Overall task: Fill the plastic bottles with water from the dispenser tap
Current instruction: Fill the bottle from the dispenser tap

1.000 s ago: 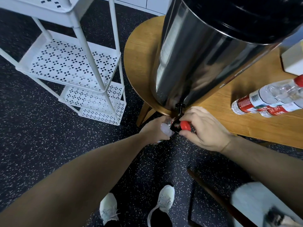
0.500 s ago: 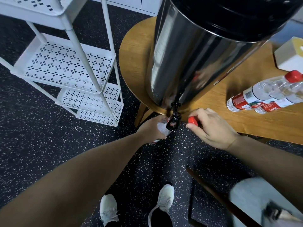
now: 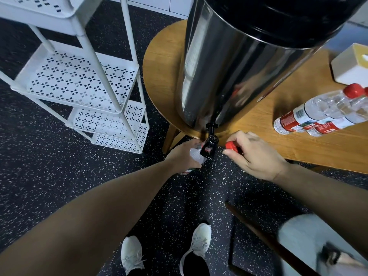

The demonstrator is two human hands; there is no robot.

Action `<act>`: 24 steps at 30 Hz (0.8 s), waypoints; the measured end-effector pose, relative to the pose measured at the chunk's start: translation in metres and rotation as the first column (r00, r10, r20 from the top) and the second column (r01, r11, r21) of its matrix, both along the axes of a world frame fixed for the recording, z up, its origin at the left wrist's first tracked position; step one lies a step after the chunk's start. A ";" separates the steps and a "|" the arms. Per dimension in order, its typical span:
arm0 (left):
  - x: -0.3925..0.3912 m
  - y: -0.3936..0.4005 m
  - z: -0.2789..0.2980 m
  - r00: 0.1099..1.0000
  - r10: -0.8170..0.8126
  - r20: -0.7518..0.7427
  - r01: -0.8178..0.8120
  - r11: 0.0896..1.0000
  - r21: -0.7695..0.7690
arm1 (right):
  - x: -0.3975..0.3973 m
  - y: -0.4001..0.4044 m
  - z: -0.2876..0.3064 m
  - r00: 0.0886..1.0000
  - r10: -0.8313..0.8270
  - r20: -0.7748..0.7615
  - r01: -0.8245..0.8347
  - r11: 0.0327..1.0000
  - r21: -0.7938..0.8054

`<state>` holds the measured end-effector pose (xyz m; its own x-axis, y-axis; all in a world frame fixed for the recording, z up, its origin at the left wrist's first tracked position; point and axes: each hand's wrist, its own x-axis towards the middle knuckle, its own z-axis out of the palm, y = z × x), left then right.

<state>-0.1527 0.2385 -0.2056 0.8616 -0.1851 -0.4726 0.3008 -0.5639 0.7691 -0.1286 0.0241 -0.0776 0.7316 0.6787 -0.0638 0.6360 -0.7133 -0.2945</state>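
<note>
Standing over the speckled dark floor (image 3: 49, 176), looking down. Steel dispenser (image 3: 229, 72) with a black lid sits on the wooden table (image 3: 298, 148), right at its front edge. White perforated shelf rack (image 3: 79, 82) stands on the floor to the left of the table, apart from it. My two white shoes (image 3: 199, 246) show at the bottom of the view.

On the table, to the right of the dispenser: two clear plastic bottles (image 3: 310, 114) lying on their sides, touching each other, red labels, one red cap visible. White box (image 3: 350, 66) behind them near the right edge.

Left hand (image 3: 183, 154) wraps around an open bottle (image 3: 196, 156), holding it off the table edge with its mouth right under the black tap (image 3: 209, 146). Can't tell if water is flowing. Most of that bottle is hidden by my hand.

Right hand (image 3: 256, 154) is just to the right of the tap, not touching it, fingers curled, pinching a red bottle cap (image 3: 232, 146) between thumb and fingertips.
</note>
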 end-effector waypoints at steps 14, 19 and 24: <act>0.000 -0.002 -0.005 1.000 0.011 -0.029 -0.010 1.000 0.020 | -0.001 0.002 0.002 1.000 0.001 -0.027 -0.001 1.000 0.003; 0.001 -0.001 -0.004 1.000 0.000 -0.021 0.001 0.999 0.037 | -0.001 0.002 0.004 0.999 0.009 -0.030 -0.009 1.000 0.009; 0.002 -0.001 -0.005 1.000 -0.013 -0.005 0.013 0.999 0.048 | -0.001 0.002 0.003 0.999 0.015 -0.040 -0.015 1.000 0.005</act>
